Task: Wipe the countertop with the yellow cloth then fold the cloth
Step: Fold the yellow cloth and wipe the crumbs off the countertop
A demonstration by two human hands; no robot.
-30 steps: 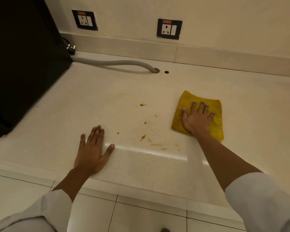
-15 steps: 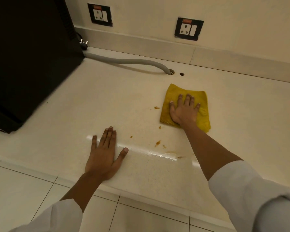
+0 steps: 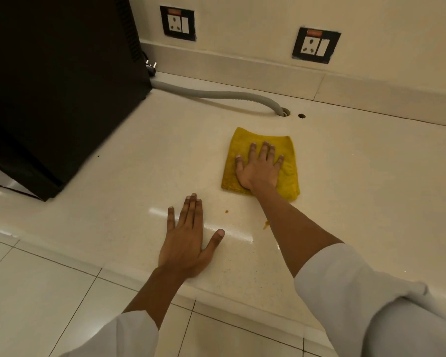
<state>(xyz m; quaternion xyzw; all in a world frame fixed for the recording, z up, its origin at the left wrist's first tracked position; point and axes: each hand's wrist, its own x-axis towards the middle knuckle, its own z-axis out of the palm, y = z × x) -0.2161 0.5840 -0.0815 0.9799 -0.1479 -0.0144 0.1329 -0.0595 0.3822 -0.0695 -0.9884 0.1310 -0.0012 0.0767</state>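
Note:
The yellow cloth [image 3: 238,150] lies folded flat on the cream countertop [image 3: 371,189], right of centre. My right hand [image 3: 259,168] presses down on it with the palm flat and fingers spread, covering its middle. My left hand [image 3: 187,238] rests flat on the bare counter near the front edge, fingers apart, holding nothing. Two small orange-brown spots remain in view: one spot [image 3: 226,211] between my hands, and another spot [image 3: 265,224] beside my right forearm.
A tall black appliance [image 3: 57,86] stands on the counter's left. A grey ribbed hose [image 3: 216,95] runs from behind it into a counter hole [image 3: 283,112], with a smaller hole [image 3: 301,115] beside. Two wall sockets [image 3: 177,23] [image 3: 316,45] sit above. White floor tiles [image 3: 36,292] lie below.
My right hand has slid the cloth to the left over the stained patch, and fewer orange spots show. My left hand has stayed flat on the counter.

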